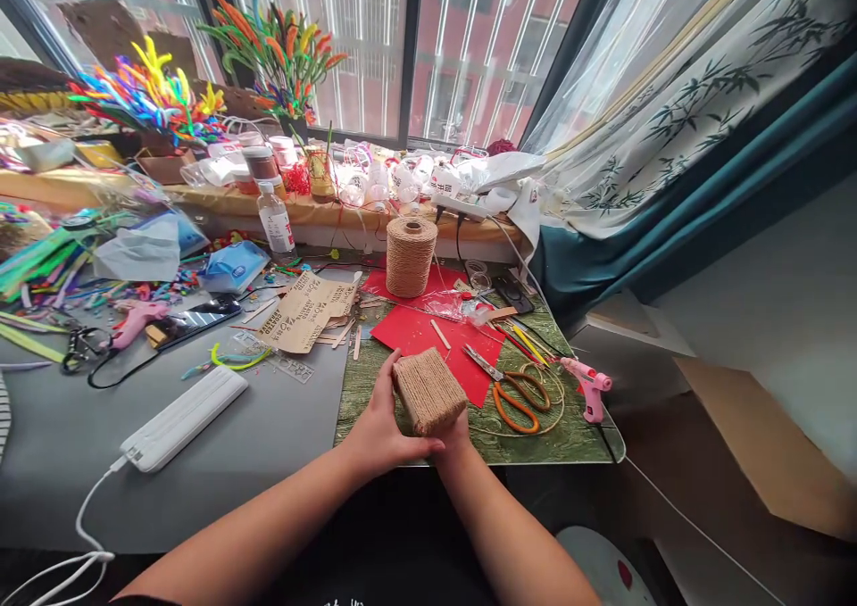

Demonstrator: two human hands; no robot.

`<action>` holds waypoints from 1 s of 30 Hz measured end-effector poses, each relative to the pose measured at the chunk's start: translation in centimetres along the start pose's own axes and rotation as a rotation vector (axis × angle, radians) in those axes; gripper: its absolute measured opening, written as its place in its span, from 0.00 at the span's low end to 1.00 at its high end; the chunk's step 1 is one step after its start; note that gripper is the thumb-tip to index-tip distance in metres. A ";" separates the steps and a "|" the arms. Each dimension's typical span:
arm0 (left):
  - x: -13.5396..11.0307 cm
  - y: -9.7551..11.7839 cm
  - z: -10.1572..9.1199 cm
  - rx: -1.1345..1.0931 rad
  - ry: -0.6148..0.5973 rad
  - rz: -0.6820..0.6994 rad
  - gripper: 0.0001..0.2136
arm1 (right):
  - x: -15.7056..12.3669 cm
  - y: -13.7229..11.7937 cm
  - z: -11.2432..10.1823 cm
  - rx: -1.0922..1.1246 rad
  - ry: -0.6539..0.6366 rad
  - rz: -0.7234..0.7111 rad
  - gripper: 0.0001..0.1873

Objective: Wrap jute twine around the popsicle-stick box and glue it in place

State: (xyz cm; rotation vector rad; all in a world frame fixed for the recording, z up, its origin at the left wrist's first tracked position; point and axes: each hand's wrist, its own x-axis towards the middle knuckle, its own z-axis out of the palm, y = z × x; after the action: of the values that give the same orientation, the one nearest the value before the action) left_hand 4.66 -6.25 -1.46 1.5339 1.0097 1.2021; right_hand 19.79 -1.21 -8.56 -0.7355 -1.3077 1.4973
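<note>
A small box wrapped all round in brown jute twine point(429, 393) is held just above the green cutting mat point(569, 432) near the table's front edge. My left hand point(381, 427) grips its left side, thumb along the bottom. My right hand point(456, 434) supports it from underneath and is mostly hidden by the box. A loose strand of twine runs off to the right under the orange-handled scissors point(519, 392). The big twine spool point(411, 256) stands upright behind, on red paper point(419, 331).
A pink glue gun point(587, 383) lies at the mat's right edge, another point(137, 320) at the left beside a phone. A white power strip point(184, 418) lies front left. Pipe cleaners, bottles and bags crowd the back ledge. Curtains hang right.
</note>
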 end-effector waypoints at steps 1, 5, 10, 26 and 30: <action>0.0 0.3 -0.3 0.032 0.011 0.006 0.62 | -0.1 -0.4 0.2 0.012 0.019 0.001 0.45; 0.0 1.0 -2.1 0.132 0.031 0.077 0.55 | -1.2 -3.7 0.4 -0.018 0.206 -0.083 0.36; -0.2 0.8 -2.9 0.197 -0.020 0.204 0.52 | -3.5 -7.8 0.4 -0.237 0.019 -0.187 0.43; -0.1 0.8 -2.8 -0.140 -0.249 0.039 0.51 | -6.5 -5.9 0.2 -0.760 0.033 -0.623 0.46; -0.4 -0.2 -2.2 -0.318 -0.136 -0.051 0.50 | -6.7 -5.8 0.3 -0.808 -0.067 -0.649 0.50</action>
State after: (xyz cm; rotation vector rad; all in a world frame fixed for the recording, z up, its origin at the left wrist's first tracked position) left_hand 2.44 -6.19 -1.51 1.3120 0.7254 1.1446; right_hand 23.41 -7.81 -3.93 -0.6458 -1.9859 0.4515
